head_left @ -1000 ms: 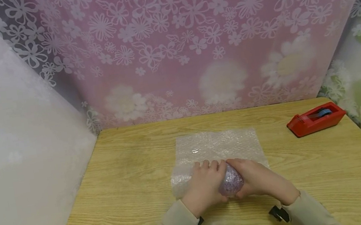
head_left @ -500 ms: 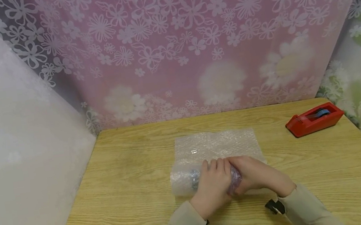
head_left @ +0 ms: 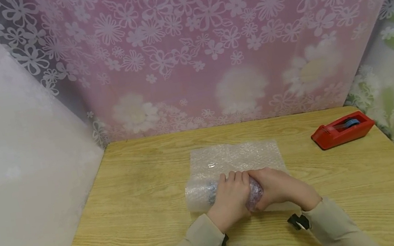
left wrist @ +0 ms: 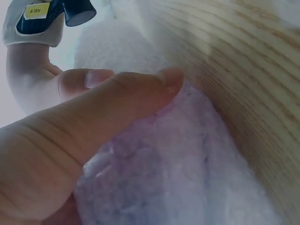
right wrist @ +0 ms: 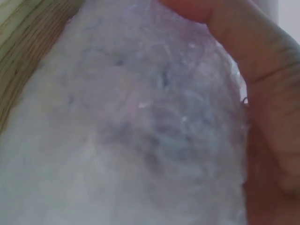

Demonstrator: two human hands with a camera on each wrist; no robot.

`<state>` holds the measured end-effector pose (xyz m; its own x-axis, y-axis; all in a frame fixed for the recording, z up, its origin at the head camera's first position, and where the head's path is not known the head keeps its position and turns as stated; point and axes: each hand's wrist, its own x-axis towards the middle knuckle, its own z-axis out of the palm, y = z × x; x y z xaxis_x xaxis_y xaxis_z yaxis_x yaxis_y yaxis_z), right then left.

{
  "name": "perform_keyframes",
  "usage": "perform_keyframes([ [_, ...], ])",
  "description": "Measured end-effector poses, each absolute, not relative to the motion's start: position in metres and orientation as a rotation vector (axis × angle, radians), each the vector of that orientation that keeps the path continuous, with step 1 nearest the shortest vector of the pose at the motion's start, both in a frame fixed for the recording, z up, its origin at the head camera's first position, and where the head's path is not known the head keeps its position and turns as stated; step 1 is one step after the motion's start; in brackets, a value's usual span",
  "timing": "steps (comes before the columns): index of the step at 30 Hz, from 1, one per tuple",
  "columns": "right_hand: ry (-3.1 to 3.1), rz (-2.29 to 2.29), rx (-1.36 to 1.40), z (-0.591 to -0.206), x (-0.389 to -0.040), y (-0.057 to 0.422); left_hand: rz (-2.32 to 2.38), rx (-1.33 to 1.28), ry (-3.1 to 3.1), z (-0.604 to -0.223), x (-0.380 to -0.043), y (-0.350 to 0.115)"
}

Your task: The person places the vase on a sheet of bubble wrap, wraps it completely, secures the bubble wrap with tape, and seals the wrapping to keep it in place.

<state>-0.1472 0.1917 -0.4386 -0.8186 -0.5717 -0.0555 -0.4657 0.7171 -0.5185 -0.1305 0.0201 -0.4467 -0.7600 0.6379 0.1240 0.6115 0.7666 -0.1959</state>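
On the table lies a bubble wrap sheet (head_left: pixel 236 157), its near part rolled around an item that shows purple and bluish through the layers. My left hand (head_left: pixel 230 200) grips the bubble wrap roll (head_left: pixel 197 197) near its middle, fingers over the far side. Close against it, my right hand (head_left: pixel 282 189) holds the roll's right part, where a purple patch (head_left: pixel 255 194) shows between the hands. In the left wrist view my left thumb (left wrist: pixel 117 101) lies across the roll. The right wrist view has my right thumb (right wrist: pixel 262 56) along its side. What is wrapped inside is blurred by the layers.
A red tape dispenser (head_left: pixel 343 131) with a blue-cored roll stands at the table's back right. The wooden table (head_left: pixel 144 180) meets a pink flowered curtain (head_left: pixel 187 57) behind and pale hangings at both sides.
My left hand has shifted right along the roll, closer to my right hand, uncovering a bluish part on the left. The right hand has moved only slightly.
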Motion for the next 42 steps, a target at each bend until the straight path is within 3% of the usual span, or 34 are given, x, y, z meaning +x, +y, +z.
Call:
perform_keyframes([
  [11, 2.999, -0.515, -0.871, -0.429, -0.124, 0.181, 0.194, -0.959, -2.847, -0.445, -0.133, 0.019],
  [23, 3.225, -0.303, -0.843, -0.448, -0.093, 0.165, 0.136, -0.972, -2.949, -0.445, -0.135, 0.019],
  [33, 3.319, -0.326, -0.798, -0.465, -0.093, 0.16, 0.08, -0.975, -3.075, -0.442, -0.136, 0.021],
  [42, 3.36, -0.459, -0.936, -0.47, -0.103, 0.165, 0.094, -0.968, -3.096, -0.441, -0.138, 0.023],
])
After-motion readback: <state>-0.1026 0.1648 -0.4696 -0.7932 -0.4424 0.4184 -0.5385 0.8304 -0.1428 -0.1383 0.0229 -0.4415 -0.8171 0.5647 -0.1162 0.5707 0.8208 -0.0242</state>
